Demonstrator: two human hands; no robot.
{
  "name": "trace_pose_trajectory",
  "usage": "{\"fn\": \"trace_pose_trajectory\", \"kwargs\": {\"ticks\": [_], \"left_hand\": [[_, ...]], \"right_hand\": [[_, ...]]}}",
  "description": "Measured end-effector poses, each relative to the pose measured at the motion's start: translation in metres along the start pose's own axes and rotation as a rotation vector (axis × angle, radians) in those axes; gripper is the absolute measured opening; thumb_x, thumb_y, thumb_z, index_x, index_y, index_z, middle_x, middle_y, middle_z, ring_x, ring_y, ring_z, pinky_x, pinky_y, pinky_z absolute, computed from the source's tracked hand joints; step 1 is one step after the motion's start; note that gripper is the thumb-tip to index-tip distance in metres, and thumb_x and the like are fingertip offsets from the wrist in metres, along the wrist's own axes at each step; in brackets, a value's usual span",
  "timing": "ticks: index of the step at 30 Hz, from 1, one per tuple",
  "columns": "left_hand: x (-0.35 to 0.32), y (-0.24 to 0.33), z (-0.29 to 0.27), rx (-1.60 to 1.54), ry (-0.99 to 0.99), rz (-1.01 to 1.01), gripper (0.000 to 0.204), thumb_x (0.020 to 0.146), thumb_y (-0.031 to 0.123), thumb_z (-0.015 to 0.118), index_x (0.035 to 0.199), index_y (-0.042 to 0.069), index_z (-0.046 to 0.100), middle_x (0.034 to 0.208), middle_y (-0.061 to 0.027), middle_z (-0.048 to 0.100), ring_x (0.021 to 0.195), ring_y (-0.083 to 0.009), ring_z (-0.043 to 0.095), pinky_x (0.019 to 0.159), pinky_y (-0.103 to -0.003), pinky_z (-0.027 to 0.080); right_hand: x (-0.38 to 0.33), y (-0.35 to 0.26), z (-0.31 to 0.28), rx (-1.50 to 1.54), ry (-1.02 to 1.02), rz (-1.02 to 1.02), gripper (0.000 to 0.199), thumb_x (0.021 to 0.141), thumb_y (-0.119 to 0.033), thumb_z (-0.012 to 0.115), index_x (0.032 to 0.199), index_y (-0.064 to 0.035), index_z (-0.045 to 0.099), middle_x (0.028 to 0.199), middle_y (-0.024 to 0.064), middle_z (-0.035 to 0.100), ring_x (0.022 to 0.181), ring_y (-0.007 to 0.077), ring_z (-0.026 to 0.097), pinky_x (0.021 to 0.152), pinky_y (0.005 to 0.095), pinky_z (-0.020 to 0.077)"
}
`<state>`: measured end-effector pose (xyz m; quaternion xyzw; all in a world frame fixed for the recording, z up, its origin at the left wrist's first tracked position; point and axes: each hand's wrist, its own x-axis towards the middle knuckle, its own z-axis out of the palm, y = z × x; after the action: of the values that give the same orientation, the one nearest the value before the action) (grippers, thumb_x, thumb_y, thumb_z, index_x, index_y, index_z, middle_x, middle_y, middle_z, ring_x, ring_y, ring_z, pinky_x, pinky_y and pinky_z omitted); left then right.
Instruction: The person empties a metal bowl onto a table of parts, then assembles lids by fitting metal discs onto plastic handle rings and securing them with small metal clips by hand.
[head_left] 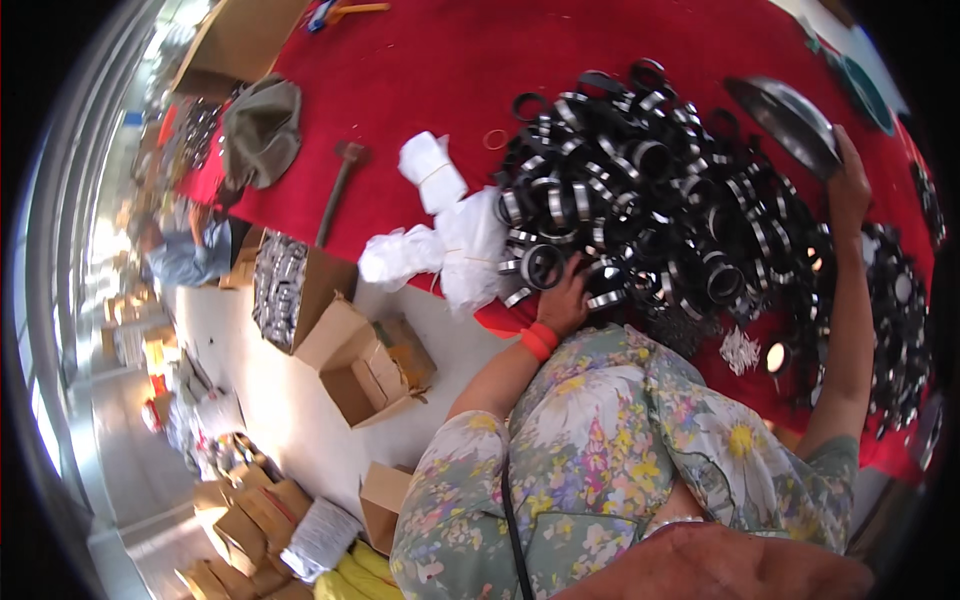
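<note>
A large heap of black and silver rings (640, 190) lies on the red-covered table in front of me. My left hand (564, 303), an orange band at its wrist, rests at the near edge of that heap. Its fingers look apart among the rings, and their tips are partly hidden; a larger black ring (543, 267) sits right beside them. Stretched out to the far right, my right hand (850, 188) grips the rim of a shallow metal bowl (785, 118), which is tilted above the table at the heap's right side.
White plastic bags (470, 245) lie left of the heap, with a hammer (340, 190) and dark cloth (262, 130) beyond. Below the table's left edge stand an open carton (365, 365) and a box of metal parts (280, 285). Small white pieces (740, 351) lie nearby. Another person (190, 250) is far left.
</note>
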<state>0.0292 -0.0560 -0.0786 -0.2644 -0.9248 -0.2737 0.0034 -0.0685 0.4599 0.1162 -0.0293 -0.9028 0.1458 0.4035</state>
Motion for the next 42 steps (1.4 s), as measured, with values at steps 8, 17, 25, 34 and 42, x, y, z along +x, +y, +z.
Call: {"fn": "trace_pose_trajectory", "kwargs": {"ticks": [8, 17, 25, 34, 42], "left_hand": [[0.002, 0.01, -0.003, 0.047, -0.003, 0.034, 0.05, 0.085, 0.024, 0.062, 0.131, 0.006, 0.052, 0.153, -0.0173, 0.033, 0.131, -0.0419, 0.042, 0.108, -0.05, 0.036], [0.0, 0.009, 0.005, -0.001, 0.071, 0.061, 0.044, 0.084, 0.022, 0.062, 0.124, 0.006, 0.056, 0.15, -0.0168, 0.038, 0.131, -0.0361, 0.044, 0.108, -0.048, 0.035], [0.0, 0.009, 0.008, -0.031, 0.078, 0.049, 0.044, 0.083, 0.025, 0.062, 0.123, 0.009, 0.059, 0.151, -0.016, 0.037, 0.131, -0.0407, 0.041, 0.109, -0.052, 0.034], [0.005, 0.003, 0.008, -0.167, -0.475, -0.285, 0.054, 0.083, 0.024, 0.062, 0.134, 0.01, 0.051, 0.152, -0.0176, 0.035, 0.13, -0.0366, 0.046, 0.11, -0.05, 0.034], [0.001, 0.007, 0.012, 0.025, -0.063, -0.054, 0.054, 0.081, 0.021, 0.063, 0.132, 0.007, 0.054, 0.152, -0.0161, 0.035, 0.135, -0.0382, 0.04, 0.111, -0.051, 0.031]], "right_hand": [[0.063, -0.149, 0.126, 0.996, -0.202, 0.984, 0.027, 0.074, -0.004, 0.065, 0.099, 0.0077, 0.063, 0.086, 0.0149, 0.066, 0.076, 0.0227, 0.064, 0.07, 0.036, 0.0513], [0.038, -0.35, 0.274, 1.294, -0.746, 1.283, 0.039, 0.082, -0.006, 0.065, 0.113, 0.0172, 0.055, 0.102, 0.0275, 0.065, 0.087, 0.0394, 0.07, 0.069, 0.0548, 0.0629], [-0.016, -0.391, 0.256, 1.603, -1.133, 0.677, 0.039, 0.101, -0.022, 0.045, 0.137, -0.0054, 0.046, 0.137, 0.0186, 0.051, 0.125, 0.0324, 0.054, 0.097, 0.0479, 0.0491], [0.029, -0.385, -0.037, 1.793, -1.098, -0.244, 0.071, 0.096, -0.054, 0.049, 0.128, 0.0087, 0.055, 0.127, 0.0248, 0.059, 0.109, 0.0304, 0.065, 0.092, 0.0386, 0.0529], [-0.021, -0.336, -0.091, 2.412, -0.565, -0.007, 0.045, 0.1, -0.037, 0.044, 0.11, 0.0, 0.068, 0.123, 0.0266, 0.06, 0.104, 0.0362, 0.066, 0.09, 0.0543, 0.0531]]}}
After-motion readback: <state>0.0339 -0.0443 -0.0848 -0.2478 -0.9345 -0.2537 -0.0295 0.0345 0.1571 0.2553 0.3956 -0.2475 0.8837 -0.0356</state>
